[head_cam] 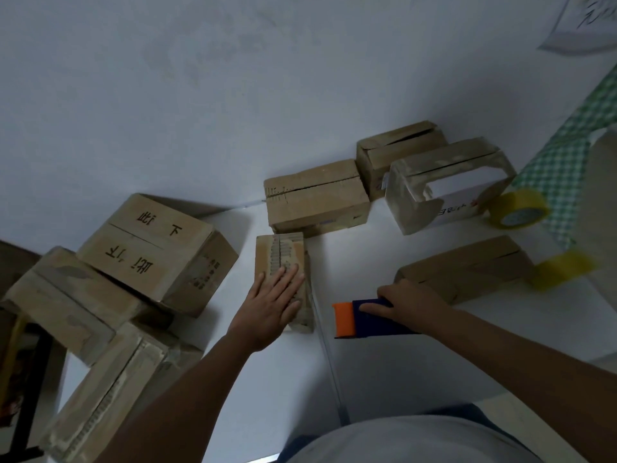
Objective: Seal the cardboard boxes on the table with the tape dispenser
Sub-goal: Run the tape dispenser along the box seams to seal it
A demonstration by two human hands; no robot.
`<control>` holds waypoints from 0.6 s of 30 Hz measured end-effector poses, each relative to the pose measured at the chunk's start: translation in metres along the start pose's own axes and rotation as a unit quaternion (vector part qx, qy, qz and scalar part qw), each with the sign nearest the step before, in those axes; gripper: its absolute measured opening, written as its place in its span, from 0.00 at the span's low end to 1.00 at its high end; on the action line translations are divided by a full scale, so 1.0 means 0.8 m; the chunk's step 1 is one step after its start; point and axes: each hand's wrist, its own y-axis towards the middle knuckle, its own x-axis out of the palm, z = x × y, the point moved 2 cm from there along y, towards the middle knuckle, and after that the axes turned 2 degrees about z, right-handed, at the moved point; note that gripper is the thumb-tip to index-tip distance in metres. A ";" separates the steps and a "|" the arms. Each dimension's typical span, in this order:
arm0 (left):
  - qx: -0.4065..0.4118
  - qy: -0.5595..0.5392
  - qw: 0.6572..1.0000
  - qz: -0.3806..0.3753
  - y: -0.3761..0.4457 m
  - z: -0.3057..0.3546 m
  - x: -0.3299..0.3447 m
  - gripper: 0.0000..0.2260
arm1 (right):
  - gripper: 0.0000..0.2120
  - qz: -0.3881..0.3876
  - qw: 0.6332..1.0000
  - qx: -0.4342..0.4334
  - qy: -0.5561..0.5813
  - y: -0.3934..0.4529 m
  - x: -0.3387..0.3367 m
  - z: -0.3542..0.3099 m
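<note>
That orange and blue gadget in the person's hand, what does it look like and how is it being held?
It is the tape dispenser, apparently plastic: a dark blue body with a bright orange block at its front end. The right hand grips it from above, fingers wrapped over the blue part and hiding its rear. It lies roughly level, orange end pointing toward the small cardboard box that the left hand presses flat, but a gap separates them. Whether it touches the white table is unclear. No tape roll shows on it.

Both bare forearms reached forward. The left hand (273,304) lay flat, palm down, fingers spread and extended. The right hand (405,304) was curled closed in a grip, its thumb apparently tucked underneath.
</note>
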 end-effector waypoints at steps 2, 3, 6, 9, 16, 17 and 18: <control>-0.003 -0.004 1.000 0.006 0.000 0.002 -0.002 0.29 | 0.27 -0.001 1.000 0.006 -0.007 -0.002 -0.001 0.005; -0.007 -0.005 1.000 0.009 -0.001 0.004 -0.002 0.29 | 0.27 0.000 1.000 0.009 -0.009 -0.002 0.000 0.005; -0.055 -0.031 0.997 0.041 -0.011 0.010 0.003 0.29 | 0.28 0.002 1.000 0.022 -0.001 0.002 0.002 -0.002; -0.069 -0.026 0.993 0.088 -0.011 0.017 -0.001 0.27 | 0.29 -0.016 0.999 0.034 0.007 0.007 0.001 -0.011; -0.035 -0.191 0.973 0.125 0.007 0.042 0.000 0.17 | 0.29 -0.035 0.999 0.041 -0.002 0.011 -0.014 -0.013; -0.055 -0.195 0.968 0.150 0.004 0.044 0.003 0.17 | 0.28 -0.038 0.998 0.038 -0.017 0.012 -0.015 -0.016; -0.077 -0.200 0.961 0.175 0.001 0.046 0.005 0.16 | 0.27 -0.037 0.998 0.034 -0.035 0.014 -0.015 -0.019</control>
